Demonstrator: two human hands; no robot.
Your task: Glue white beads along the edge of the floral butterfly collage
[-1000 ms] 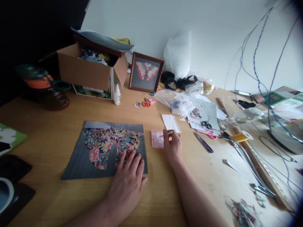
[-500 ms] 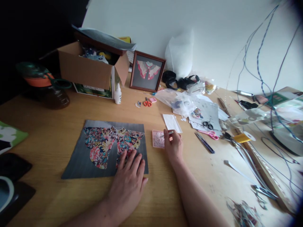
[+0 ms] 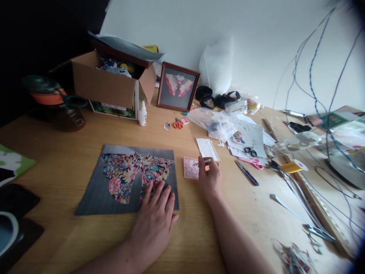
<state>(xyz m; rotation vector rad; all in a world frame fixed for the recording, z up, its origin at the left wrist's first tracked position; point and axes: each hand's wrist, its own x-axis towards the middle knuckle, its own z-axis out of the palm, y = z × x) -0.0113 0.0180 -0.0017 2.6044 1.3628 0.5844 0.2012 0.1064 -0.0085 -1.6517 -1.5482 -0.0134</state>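
My left hand lies flat with fingers spread on the lower right of a dark grey sheet. On that sheet is a butterfly- or collar-shaped floral fabric piece, with pearl-like beads along its upper edge. My fingertips cover part of its right lower lobe. My right hand is closed in a pinch on a thin white pen-shaped tool. The tool's tip points left over a small pink tray of tiny beads. My right hand hides the tray's right side.
Behind the sheet stand a white dropper bottle, a cardboard box and a framed fabric piece. Small orange-handled scissors lie nearby. To the right are a white paper, a craft knife or snips and pink scissors.
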